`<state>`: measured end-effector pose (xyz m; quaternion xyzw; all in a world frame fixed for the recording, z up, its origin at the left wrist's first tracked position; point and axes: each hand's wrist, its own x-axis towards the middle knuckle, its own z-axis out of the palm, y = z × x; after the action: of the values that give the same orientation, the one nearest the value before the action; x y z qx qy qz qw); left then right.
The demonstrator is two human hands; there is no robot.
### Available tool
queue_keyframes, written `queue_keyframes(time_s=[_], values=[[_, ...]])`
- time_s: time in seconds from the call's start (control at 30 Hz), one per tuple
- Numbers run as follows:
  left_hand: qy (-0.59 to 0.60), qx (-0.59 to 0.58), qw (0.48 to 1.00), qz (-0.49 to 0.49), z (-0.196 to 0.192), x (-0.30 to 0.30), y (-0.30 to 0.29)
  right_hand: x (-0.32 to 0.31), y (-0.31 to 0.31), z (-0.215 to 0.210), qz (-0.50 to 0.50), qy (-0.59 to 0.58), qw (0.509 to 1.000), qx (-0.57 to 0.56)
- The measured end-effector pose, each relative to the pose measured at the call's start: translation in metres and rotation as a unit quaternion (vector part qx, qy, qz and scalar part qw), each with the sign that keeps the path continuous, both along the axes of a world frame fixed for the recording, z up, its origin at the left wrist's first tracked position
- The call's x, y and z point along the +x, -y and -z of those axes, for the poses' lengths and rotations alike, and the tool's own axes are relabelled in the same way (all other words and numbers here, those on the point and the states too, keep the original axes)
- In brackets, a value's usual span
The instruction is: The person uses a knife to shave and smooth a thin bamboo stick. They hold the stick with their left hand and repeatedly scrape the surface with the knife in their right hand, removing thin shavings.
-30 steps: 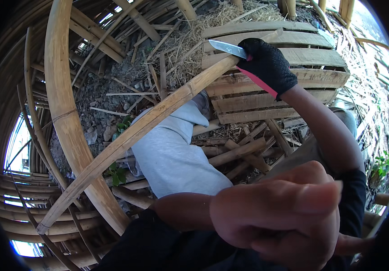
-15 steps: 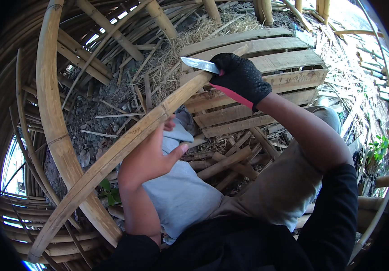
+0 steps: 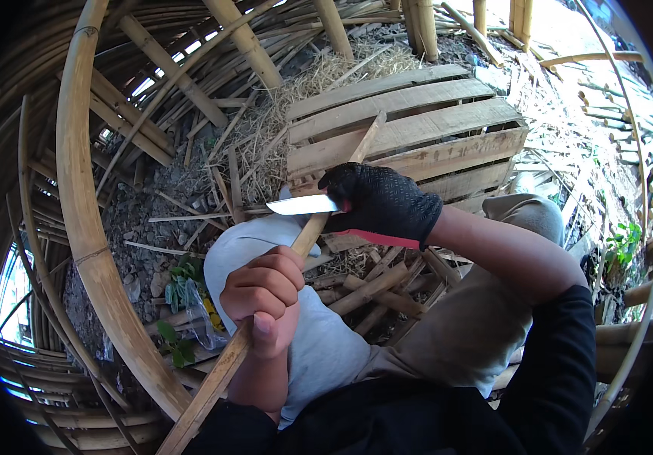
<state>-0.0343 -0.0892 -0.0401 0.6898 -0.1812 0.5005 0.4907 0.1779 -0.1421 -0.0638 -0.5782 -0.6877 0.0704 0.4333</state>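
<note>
A long split bamboo strip (image 3: 212,385) slants from the lower left up over my left thigh toward the pallet. My bare left hand (image 3: 266,292) is wrapped round it, fingers closed over the top. Farther up the strip, my right hand (image 3: 387,201), in a black glove with a pink underside, grips a knife. The knife's bright blade (image 3: 300,205) points left and lies across the strip. The handle is hidden inside the glove. Beyond the blade, the strip's far end (image 3: 374,130) lies over the wooden slats.
A slatted wooden pallet (image 3: 410,102) lies ahead on straw. A thick bamboo pole (image 3: 84,182) curves upright at the left. Cut bamboo pieces (image 3: 375,288) lie between my legs. Green leaves and a clear plastic bag (image 3: 203,322) are beside my left knee.
My left hand, earlier with its fingers mostly spread under the strip, now closes round it. The strip has swung steeper and its near end moved right. The knife hand has come lower and nearer.
</note>
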Motion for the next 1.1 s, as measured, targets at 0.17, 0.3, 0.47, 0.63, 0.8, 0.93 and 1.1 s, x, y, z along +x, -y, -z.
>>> queue_keyframes(time_s=[0.17, 0.3, 0.47, 0.63, 0.8, 0.93, 1.1], values=[[0.036, -0.062, 0.996, 0.046, -0.003, -0.011, -0.002, 0.012, 0.017, -0.018, 0.083, -0.165, 0.977, -0.111], [0.051, -0.067, 0.995, 0.044, -0.002, -0.012, -0.008, 0.026, 0.018, -0.021, 0.173, -0.259, 0.922, -0.232], [0.017, -0.048, 0.997, 0.062, 0.001, -0.011, -0.013, 0.035, 0.022, -0.010, 0.174, -0.113, 0.949, -0.239], [0.014, -0.049, 0.997, 0.061, 0.000, -0.014, -0.012, 0.043, 0.012, -0.003, 0.126, -0.107, 0.971, -0.174], [0.005, -0.038, 0.997, 0.074, 0.000, -0.016, -0.015, 0.044, 0.013, -0.009, 0.173, -0.042, 0.944, -0.279], [0.007, -0.037, 0.997, 0.062, 0.000, -0.013, -0.016, 0.039, 0.007, 0.015, 0.158, 0.058, 0.974, -0.150], [0.008, -0.037, 0.998, 0.059, -0.001, -0.011, -0.017, 0.042, -0.001, 0.039, 0.126, 0.030, 0.990, -0.063]])
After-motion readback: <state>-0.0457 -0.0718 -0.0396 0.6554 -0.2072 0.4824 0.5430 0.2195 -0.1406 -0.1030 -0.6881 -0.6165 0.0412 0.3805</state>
